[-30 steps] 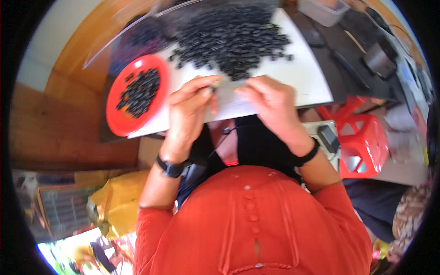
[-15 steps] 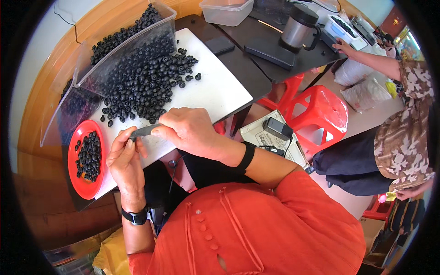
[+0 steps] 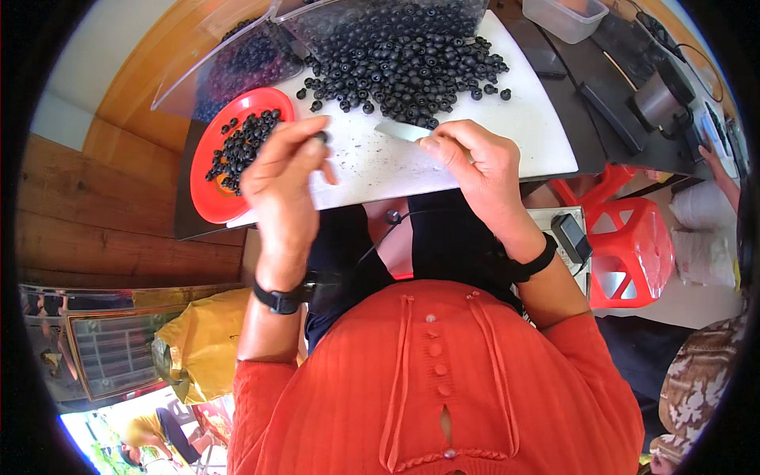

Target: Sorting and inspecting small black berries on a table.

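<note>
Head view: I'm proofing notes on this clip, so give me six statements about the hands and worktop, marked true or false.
1. The right hand holds a knife. True.
2. The plate lies right of the dark pile. False: it lies to the left.
3. The left hand pinches a small dark piece. True.
4. The knife touches the left hand. False: white board shows between them.
5. Dark pieces lie on the plate. True.
6. The stool beyond the board is blue. False: it is red.
</note>
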`<state>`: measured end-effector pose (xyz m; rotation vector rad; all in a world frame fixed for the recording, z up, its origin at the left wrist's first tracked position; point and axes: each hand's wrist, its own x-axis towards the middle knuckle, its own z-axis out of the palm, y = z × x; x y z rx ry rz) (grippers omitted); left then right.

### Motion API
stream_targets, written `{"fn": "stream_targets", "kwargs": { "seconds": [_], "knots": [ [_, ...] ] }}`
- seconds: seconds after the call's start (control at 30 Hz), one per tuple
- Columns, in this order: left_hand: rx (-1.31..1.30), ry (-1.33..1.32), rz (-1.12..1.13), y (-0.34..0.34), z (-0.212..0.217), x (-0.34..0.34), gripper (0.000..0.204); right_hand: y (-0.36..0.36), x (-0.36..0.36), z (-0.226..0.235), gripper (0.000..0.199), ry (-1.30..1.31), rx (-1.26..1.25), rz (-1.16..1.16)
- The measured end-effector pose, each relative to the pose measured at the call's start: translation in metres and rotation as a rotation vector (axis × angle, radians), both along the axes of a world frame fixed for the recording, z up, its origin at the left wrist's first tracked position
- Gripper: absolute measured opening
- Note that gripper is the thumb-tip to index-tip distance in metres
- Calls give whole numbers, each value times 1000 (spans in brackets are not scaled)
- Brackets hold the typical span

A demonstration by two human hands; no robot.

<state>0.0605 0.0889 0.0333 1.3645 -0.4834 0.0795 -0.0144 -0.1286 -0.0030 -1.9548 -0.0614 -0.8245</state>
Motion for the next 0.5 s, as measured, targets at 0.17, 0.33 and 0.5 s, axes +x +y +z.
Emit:
{"fn": "stream_targets", "kwargs": {
  "seconds": [0.17,0.33,0.5],
  "knots": [
    [323,-156,422,55,28,23,22,-2,1,-8,17,-44,-93,-15],
    [760,-582,664,69,14,48,23,-3,-2,-3,14,-30,-68,27],
    [653,-527,243,6,-9,22,17,-7,-9,2,17,-94,200,33]
  ]
}}
